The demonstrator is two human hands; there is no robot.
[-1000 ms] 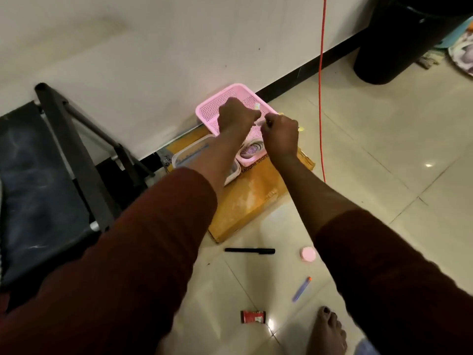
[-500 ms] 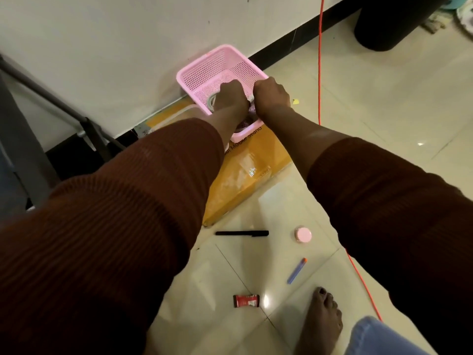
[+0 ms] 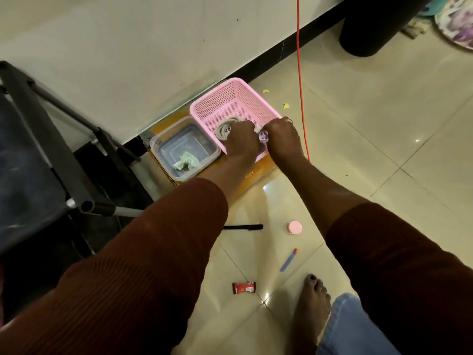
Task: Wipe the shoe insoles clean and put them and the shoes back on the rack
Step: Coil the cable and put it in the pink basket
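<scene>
Two hands are down in the pink basket (image 3: 217, 97). My right hand (image 3: 282, 135) pinches a small white piece (image 3: 259, 128) at the basket's near right side. My left hand (image 3: 242, 139) lies knuckles-up beside it, with its fingers curled under where I cannot tell what they hold. No shoe or insole is in view, so I judge I am only getting something ready to wipe with. To do it well I should keep the pinch firm, lift straight up clear of the cable coil (image 3: 225, 126) inside the basket, and steady the basket so it stays put. By count:

- one dark rack frame (image 3: 46, 139) well left of the basket
- one cardboard sheet (image 3: 258, 168) under the basket
- one basket
- one clear tub (image 3: 156, 152) touching its left side, holding one crumpled scrap (image 3: 185, 161)
- one orange cord (image 3: 300, 73) just right of the basket
- one cable coil
- one black pen (image 3: 243, 227), one blue pen (image 3: 288, 260), one red packet (image 3: 244, 287) and one pink cap (image 3: 294, 227), all on the floor nearer me than the basket
- two yellow bits (image 3: 266, 91) beyond its right edge
</scene>
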